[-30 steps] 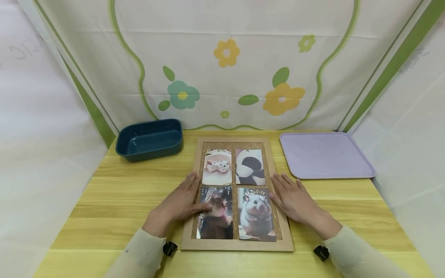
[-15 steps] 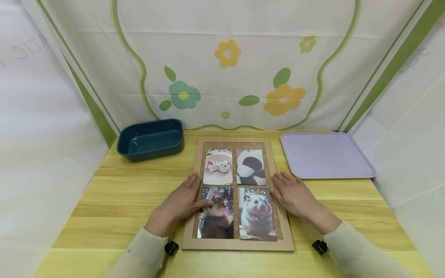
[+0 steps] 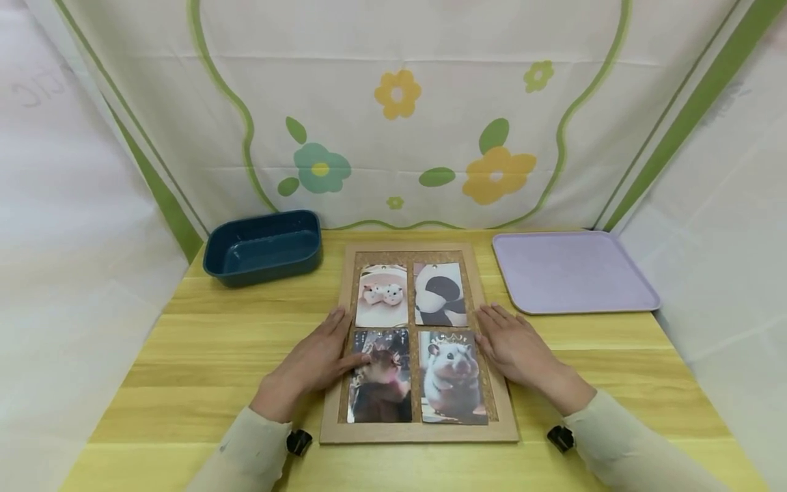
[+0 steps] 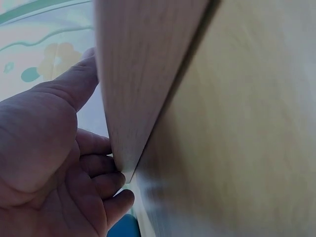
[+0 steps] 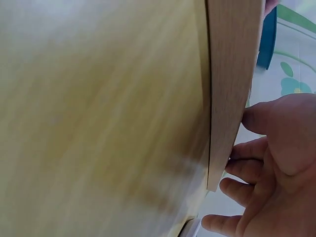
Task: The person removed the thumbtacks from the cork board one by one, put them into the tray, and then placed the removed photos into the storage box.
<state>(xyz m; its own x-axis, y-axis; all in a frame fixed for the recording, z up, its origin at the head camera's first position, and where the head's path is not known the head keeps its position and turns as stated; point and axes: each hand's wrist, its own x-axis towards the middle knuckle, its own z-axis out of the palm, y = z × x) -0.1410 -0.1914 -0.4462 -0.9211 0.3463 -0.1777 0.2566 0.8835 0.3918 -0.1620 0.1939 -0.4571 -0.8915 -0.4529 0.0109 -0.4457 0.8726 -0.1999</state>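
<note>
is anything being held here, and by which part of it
Nothing looks gripped: the left hand and right hand rest against opposite long sides of the board on the table, the left thumb reaching over a photo.

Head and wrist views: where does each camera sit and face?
Head: on the head, facing forward-down at the framed board; left hand, right hand and sleeves show.
Left wrist: on that wrist, facing the board's left edge; left hand shows.
Right wrist: likewise, facing the board's right edge; right hand shows.
Both wrist views share the table.

Blue tub (image 3: 277, 272) sits left — purple tray (image 3: 574, 273), right.
</note>
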